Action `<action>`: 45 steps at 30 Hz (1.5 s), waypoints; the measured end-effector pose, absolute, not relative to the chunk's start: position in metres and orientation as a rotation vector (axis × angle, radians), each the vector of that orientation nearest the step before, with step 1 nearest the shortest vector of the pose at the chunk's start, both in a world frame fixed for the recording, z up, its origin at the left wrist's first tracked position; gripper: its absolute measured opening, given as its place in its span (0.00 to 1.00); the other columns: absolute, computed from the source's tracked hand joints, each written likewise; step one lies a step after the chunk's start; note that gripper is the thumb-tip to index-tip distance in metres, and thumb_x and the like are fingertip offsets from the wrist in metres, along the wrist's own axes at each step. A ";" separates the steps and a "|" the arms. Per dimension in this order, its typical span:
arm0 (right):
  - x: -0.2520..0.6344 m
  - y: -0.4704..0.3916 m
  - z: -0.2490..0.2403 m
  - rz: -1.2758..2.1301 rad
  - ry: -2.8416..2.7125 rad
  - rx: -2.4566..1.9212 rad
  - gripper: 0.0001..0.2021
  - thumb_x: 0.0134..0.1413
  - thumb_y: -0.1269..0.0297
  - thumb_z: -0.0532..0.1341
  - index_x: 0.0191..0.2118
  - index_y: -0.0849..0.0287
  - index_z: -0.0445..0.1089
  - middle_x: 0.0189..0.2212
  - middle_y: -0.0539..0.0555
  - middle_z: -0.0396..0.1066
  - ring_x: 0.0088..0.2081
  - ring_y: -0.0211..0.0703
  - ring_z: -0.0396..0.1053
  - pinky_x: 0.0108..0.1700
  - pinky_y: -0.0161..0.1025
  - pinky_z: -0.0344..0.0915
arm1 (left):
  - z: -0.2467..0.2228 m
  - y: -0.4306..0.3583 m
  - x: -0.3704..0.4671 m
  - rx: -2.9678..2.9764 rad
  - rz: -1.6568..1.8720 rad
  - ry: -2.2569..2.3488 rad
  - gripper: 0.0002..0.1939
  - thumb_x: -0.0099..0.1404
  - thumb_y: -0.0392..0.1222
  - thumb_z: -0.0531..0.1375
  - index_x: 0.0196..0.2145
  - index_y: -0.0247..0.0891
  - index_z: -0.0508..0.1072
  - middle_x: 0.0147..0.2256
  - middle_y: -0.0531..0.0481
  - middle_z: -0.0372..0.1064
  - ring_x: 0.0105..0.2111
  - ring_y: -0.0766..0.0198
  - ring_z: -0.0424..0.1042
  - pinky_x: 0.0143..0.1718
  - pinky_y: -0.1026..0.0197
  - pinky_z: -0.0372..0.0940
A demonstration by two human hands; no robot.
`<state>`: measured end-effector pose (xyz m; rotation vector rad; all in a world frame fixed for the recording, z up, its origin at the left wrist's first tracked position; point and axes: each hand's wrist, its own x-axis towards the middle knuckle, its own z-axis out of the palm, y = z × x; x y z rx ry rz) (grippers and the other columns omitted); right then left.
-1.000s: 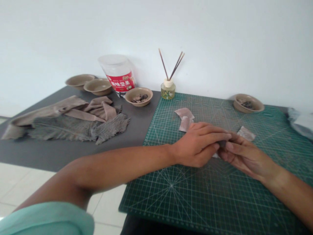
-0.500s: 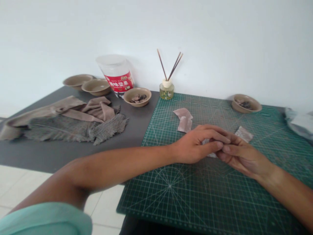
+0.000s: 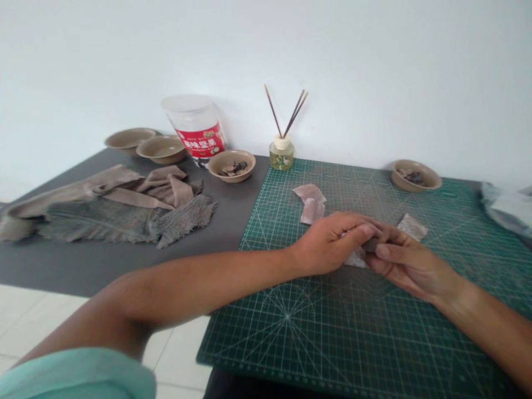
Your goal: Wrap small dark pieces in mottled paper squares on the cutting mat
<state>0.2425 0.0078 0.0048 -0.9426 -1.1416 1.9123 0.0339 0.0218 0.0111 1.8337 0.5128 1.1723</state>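
Observation:
Over the green cutting mat, my left hand and my right hand meet fingertip to fingertip. Between them a small grey-brown piece shows, mostly covered by the fingers; its kind is not clear. The left thumb lies across its upper edge, and the right thumb presses near its right side. Under the hands lies a pale patterned patch, partly hidden. Another pale patch is just beyond the right hand, and two overlapping pinkish patches lie beyond the left.
A bowl of small pieces stands near the mat's left edge, another bowl at back right. A reed diffuser, plastic tub, two more bowls, brown-grey cloth and a plastic bag surround the work area.
The left thumb has shifted up and away from the right thumb, so the small grey-brown piece now shows between the fingers. Both hands otherwise stay in nearly the same place.

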 end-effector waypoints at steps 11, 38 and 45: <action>0.239 0.005 0.013 1.853 -1.122 -0.839 0.08 0.52 0.63 0.74 0.30 0.54 0.75 0.24 0.47 0.71 0.27 0.34 0.69 0.30 0.29 0.69 | 0.003 0.021 0.031 1.777 1.248 0.585 0.13 0.75 0.45 0.55 0.48 0.35 0.75 0.47 0.42 0.76 0.49 0.58 0.75 0.54 0.53 0.69; 0.238 0.001 0.017 1.877 -1.024 -0.842 0.07 0.54 0.63 0.73 0.32 0.54 0.75 0.28 0.47 0.70 0.28 0.35 0.65 0.30 0.29 0.67 | 0.002 0.021 0.022 2.650 1.617 0.746 0.06 0.72 0.45 0.63 0.44 0.46 0.79 0.47 0.55 0.80 0.49 0.64 0.73 0.52 0.57 0.63; 0.238 0.000 0.017 1.886 -1.036 -0.838 0.06 0.55 0.64 0.72 0.33 0.54 0.75 0.28 0.48 0.70 0.28 0.34 0.66 0.31 0.29 0.68 | 0.004 0.020 0.022 2.642 1.602 0.752 0.06 0.73 0.44 0.61 0.39 0.44 0.78 0.47 0.55 0.80 0.49 0.65 0.74 0.52 0.57 0.61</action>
